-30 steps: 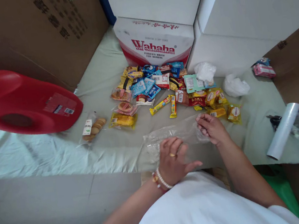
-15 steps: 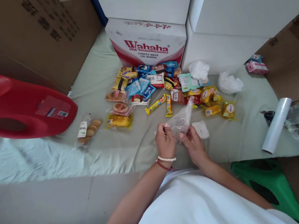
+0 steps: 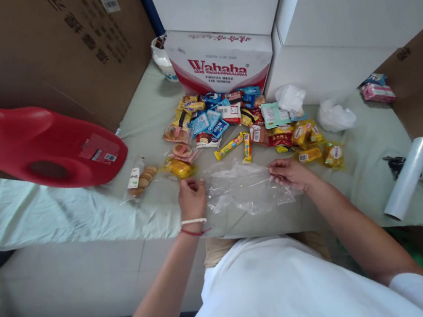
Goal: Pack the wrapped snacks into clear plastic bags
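Transparent, crinkled plastic bag (image 3: 242,188) spread over pale-green cloth (image 3: 86,211)

At its nine o'clock, the left hand (image 3: 192,198) curls, its hold hidden from me; slim yellow-wrapped bars (image 3: 229,147) lie at twelve; at three, well apart, the right hand (image 3: 290,174) pinches the edge, probably so it lies open.

Surfaces as I see them.
Film (image 3: 241,188): clear plastic, glossy, crinkled. Cloth (image 3: 144,120): creased. Brown carton (image 3: 38,61): matt cardboard. Red container (image 3: 65,141): smooth plastic.

Colourless bag (image 3: 245,190), red jug (image 3: 66,133), pale green cloth (image 3: 160,217)
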`<state>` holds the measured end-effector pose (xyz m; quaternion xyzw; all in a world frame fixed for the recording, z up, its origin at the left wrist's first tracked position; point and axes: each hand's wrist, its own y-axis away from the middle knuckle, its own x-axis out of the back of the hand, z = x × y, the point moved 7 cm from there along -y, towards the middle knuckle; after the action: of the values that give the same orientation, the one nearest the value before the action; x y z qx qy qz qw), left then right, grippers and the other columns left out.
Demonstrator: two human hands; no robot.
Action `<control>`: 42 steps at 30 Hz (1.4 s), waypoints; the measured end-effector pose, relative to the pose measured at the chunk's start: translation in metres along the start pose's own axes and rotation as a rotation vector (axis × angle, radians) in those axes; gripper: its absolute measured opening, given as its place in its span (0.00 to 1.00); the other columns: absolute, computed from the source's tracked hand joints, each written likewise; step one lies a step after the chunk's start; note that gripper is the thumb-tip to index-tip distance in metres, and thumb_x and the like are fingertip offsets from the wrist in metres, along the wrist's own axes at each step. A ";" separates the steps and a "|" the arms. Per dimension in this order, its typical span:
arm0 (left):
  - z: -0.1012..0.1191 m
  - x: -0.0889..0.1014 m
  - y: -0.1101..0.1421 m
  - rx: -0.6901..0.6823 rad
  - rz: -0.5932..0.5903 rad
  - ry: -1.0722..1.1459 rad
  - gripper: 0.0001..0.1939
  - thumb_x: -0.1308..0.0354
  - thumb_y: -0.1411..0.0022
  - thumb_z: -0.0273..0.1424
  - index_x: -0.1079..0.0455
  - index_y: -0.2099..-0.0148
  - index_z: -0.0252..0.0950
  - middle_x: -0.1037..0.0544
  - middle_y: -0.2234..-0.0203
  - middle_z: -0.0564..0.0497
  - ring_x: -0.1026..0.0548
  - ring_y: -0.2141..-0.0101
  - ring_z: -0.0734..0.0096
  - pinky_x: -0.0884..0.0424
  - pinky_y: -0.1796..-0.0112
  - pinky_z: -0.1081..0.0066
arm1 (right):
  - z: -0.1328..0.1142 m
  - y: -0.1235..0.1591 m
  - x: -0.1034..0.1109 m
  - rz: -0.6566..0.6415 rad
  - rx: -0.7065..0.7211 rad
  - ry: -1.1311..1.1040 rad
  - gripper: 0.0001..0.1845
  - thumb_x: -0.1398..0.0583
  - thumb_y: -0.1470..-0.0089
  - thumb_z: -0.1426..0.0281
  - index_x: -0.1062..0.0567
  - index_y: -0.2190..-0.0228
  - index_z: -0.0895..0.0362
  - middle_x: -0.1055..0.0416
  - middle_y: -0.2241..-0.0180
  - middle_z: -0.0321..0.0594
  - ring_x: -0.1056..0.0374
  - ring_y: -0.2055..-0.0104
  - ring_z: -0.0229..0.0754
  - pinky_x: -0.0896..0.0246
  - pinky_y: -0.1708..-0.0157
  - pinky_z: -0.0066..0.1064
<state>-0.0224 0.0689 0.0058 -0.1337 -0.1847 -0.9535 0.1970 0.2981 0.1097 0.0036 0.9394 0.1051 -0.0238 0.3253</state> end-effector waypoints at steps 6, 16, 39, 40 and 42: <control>0.034 -0.044 0.060 -0.809 -0.491 -0.584 0.09 0.45 0.36 0.29 0.27 0.55 0.43 0.23 0.51 0.42 0.28 0.44 0.53 0.35 0.42 0.51 | -0.016 -0.021 -0.018 -0.164 0.055 0.301 0.17 0.28 0.62 0.58 0.25 0.75 0.55 0.33 0.83 0.28 0.42 0.84 0.31 0.49 0.85 0.22; 0.058 -0.087 0.078 -0.660 -0.631 -1.157 0.31 0.56 0.34 0.21 0.41 0.30 0.41 0.41 0.32 0.28 0.19 0.64 0.56 0.24 0.64 0.57 | -0.073 -0.043 -0.018 -0.167 0.392 0.739 0.06 0.36 0.49 0.66 0.21 0.70 0.55 0.29 0.78 0.33 0.37 0.78 0.35 0.44 0.75 0.26; 0.040 -0.040 0.058 -0.343 -0.483 -1.226 0.34 0.59 0.26 0.42 0.55 0.25 0.33 0.44 0.34 0.16 0.17 0.59 0.42 0.23 0.59 0.52 | -0.089 0.063 -0.062 0.213 1.178 1.081 0.17 0.45 0.35 0.71 0.24 0.47 0.50 0.27 0.49 0.46 0.33 0.47 0.49 0.35 0.47 0.44; 0.037 -0.038 0.060 -0.338 -0.491 -1.241 0.33 0.58 0.26 0.40 0.55 0.25 0.33 0.45 0.34 0.15 0.17 0.58 0.42 0.23 0.59 0.52 | -0.067 0.067 -0.076 0.084 1.206 1.116 0.18 0.44 0.35 0.73 0.24 0.47 0.49 0.27 0.49 0.45 0.33 0.48 0.48 0.34 0.48 0.43; 0.029 -0.033 0.065 -0.319 -0.496 -1.285 0.33 0.56 0.27 0.38 0.55 0.25 0.32 0.49 0.32 0.15 0.18 0.56 0.42 0.22 0.58 0.54 | -0.025 0.067 -0.093 -0.095 1.243 1.193 0.19 0.43 0.35 0.74 0.25 0.46 0.50 0.27 0.48 0.46 0.34 0.48 0.48 0.33 0.49 0.43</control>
<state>0.0395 0.0361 0.0403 -0.6513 -0.1476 -0.7181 -0.1959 0.2212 0.0569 0.0740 0.7971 0.2657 0.4068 -0.3586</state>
